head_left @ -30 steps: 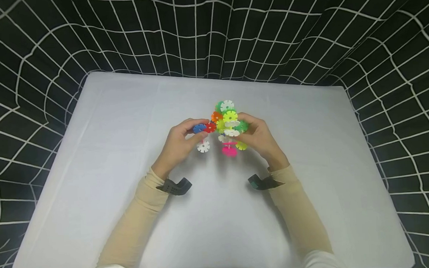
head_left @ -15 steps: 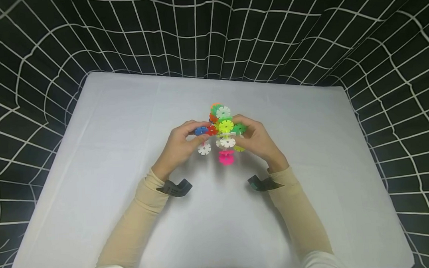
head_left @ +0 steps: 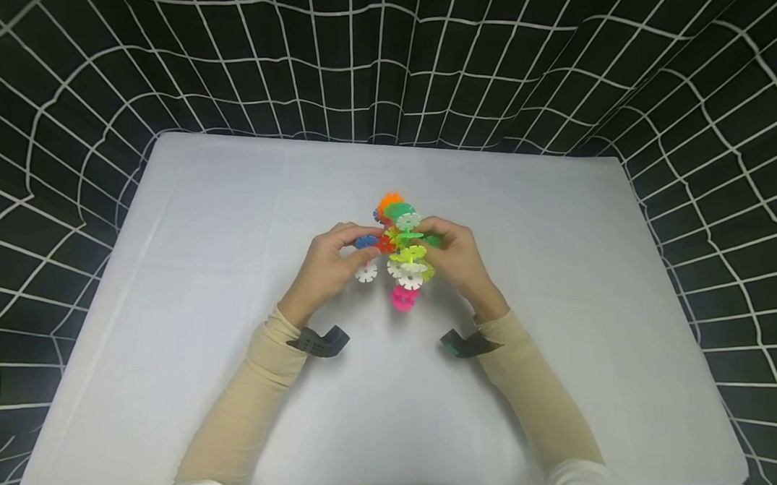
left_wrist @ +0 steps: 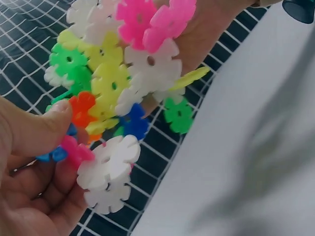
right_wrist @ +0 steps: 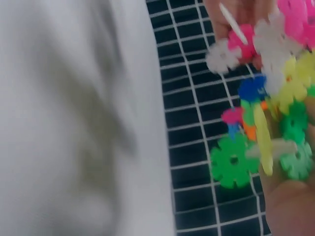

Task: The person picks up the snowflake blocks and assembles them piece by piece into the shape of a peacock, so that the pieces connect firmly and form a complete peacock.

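Note:
Between both hands is a cluster of interlocking plastic snowflake discs [head_left: 408, 253] in many colours, held over the white table. My left hand [head_left: 327, 265] pinches its left side at a blue disc [head_left: 366, 241], close to a red disc [head_left: 385, 243]. White discs [left_wrist: 109, 160] hang below those fingers in the left wrist view. My right hand [head_left: 456, 257] grips the right side, covering part of it; a green disc [right_wrist: 234, 160] juts out there in the right wrist view. Orange discs [head_left: 389, 201] top the cluster, and pink discs [head_left: 403, 297] form its lower end.
The white table [head_left: 230, 191] extends around the hands. Black cloth with a white grid [head_left: 354, 63] rises behind it and on both sides. A dark strap piece [head_left: 321, 342] sticks out from each wrist.
The cluster has tipped, its upper discs coming toward me and its pink end shifting down and left. My right hand has moved slightly left; the left hand has barely moved.

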`<state>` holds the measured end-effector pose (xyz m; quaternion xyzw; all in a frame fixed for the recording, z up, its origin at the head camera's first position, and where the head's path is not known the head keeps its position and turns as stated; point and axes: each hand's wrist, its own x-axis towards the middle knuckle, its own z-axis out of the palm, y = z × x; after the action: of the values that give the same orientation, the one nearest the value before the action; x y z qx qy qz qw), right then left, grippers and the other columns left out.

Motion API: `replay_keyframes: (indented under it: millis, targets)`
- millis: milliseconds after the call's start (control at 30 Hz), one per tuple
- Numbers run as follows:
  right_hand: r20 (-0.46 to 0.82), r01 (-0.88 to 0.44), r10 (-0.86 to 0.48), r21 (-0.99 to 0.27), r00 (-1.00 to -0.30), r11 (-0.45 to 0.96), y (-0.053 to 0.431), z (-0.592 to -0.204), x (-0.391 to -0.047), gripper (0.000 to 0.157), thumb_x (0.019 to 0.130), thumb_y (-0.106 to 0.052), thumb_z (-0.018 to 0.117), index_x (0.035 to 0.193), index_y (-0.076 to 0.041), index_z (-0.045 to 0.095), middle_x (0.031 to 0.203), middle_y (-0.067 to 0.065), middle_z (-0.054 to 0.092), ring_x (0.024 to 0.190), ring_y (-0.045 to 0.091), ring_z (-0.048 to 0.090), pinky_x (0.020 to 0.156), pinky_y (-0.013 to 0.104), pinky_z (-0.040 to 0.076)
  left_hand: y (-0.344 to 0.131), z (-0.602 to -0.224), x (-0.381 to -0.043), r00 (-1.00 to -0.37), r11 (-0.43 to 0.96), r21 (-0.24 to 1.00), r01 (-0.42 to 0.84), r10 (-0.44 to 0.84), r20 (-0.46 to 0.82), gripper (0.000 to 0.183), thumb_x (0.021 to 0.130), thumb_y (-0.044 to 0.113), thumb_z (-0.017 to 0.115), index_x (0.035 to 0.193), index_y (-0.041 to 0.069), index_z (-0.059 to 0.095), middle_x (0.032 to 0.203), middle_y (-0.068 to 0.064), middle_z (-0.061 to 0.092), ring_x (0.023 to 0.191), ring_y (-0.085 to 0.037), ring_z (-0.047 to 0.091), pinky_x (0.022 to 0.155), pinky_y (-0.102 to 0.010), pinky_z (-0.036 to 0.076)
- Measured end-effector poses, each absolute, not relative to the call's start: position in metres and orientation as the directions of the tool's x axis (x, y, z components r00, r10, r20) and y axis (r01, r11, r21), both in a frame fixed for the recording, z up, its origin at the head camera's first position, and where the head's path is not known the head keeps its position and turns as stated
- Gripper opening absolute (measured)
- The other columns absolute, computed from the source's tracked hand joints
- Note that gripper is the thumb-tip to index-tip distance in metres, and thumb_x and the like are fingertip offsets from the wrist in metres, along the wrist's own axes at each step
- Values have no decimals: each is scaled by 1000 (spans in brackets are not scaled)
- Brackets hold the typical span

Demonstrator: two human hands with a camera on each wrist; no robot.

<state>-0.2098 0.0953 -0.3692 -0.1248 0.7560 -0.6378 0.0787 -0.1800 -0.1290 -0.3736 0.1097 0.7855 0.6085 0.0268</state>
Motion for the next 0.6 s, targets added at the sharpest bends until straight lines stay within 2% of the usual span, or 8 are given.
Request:
replay_keyframes:
  millis: [167, 367, 500, 600]
  targets:
    - [82, -107, -197, -987, -977, 121, 91, -376, -203, 17, 85, 13, 65, 95, 0, 72, 98, 7, 73, 89, 7, 62, 80, 17, 56, -124, -379, -181, -972, 262, 953, 152, 214, 96, 34, 92, 7, 73, 125, 12, 71, 117, -4, 73, 113, -18, 59, 99, -39, 48]
    - [116, -134, -93, -969, -989, 207, 84, -384, -198, 15, 88, 9, 65, 103, 11, 68, 104, 21, 71, 96, 6, 62, 90, 18, 52, -122, -384, -184, -975, 308, 941, 143, 209, 80, 36, 95, 12, 69, 131, 13, 66, 124, -3, 69, 117, -20, 55, 103, -45, 46]
    - [103, -99, 4, -965, -995, 242, 77, -394, -199, 18, 91, 3, 61, 108, 6, 67, 112, 22, 70, 104, 14, 63, 95, 26, 51, -120, -388, -187, -990, 351, 930, 113, 121, 74, 46, 99, 19, 62, 144, 11, 53, 140, -7, 58, 127, -25, 48, 110, -49, 43]
    - [82, -59, 98, -973, -992, 223, 75, -401, -202, 18, 93, 0, 60, 109, 2, 66, 115, 19, 70, 109, 21, 64, 98, 33, 51, -122, -390, -188, -996, 310, 947, 86, 35, 79, 49, 101, 19, 58, 147, 7, 47, 143, -12, 53, 130, -30, 48, 114, -49, 42]
